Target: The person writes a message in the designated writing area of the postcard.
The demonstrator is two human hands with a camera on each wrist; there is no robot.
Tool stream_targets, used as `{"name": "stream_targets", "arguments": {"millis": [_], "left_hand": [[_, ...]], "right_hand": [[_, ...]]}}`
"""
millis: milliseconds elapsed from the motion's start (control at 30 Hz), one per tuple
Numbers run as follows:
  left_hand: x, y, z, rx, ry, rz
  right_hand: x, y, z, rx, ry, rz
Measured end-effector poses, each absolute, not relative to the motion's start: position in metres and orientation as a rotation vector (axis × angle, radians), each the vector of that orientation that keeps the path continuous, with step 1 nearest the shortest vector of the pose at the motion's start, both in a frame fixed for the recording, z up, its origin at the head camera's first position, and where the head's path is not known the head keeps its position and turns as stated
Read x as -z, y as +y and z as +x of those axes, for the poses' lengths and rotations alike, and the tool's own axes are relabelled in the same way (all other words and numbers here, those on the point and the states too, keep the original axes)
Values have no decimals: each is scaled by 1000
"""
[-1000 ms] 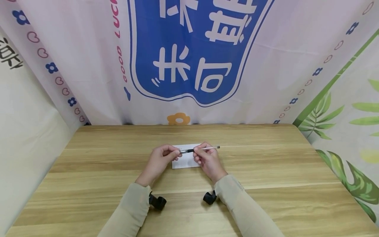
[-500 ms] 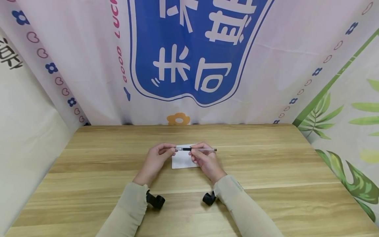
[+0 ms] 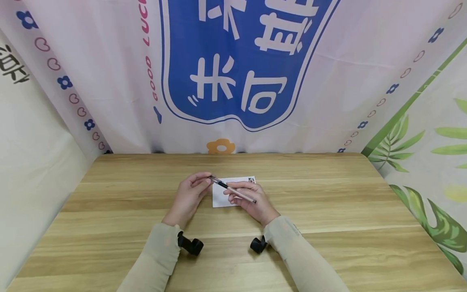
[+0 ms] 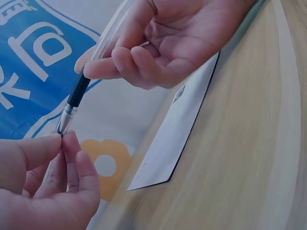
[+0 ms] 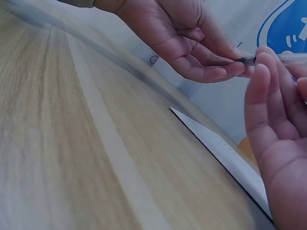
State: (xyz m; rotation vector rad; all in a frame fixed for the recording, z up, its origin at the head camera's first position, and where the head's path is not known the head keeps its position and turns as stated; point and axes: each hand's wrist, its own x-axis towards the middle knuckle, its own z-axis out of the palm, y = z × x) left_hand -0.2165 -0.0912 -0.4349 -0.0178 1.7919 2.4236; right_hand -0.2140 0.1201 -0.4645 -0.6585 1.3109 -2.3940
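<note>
We see two hands meeting over the middle of a pale wooden table (image 3: pixel 328 211), both at work on one pen (image 3: pixel 233 190). The right hand (image 3: pixel 251 202) curls its fingers and thumb round the clear barrel of the pen, which slants from near right up to far left, its black grip section and metal tip pointing toward the other hand. The left hand (image 3: pixel 187 196) pinches that tip between thumb and forefinger, the remaining fingers loosely curled beneath; the left wrist view shows the pinch plainly, right at the very end of the pen (image 4: pixel 72 108). The pen is held off the table, above the left edge of a white card (image 3: pixel 228 198) that lies flat on the wood just beneath the hands, with a small printed mark at its far right corner. From the right wrist view we see the card (image 5: pixel 225 153) as a thin pale sheet on the tabletop, the left hand (image 5: pixel 192 43) closed on the pen's tip above it. Both arms wear beige sleeves (image 3: pixel 303 259). A printed cloth backdrop (image 3: pixel 233 73) with a large blue emblem hangs behind the far edge of the table.
</note>
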Motion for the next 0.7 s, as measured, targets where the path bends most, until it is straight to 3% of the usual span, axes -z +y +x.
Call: {"name": "stream_targets", "arguments": {"millis": [700], "left_hand": [[436, -83, -214, -2502, 1758, 101]], "right_hand": [[469, 116, -217, 2283, 1487, -568]]}}
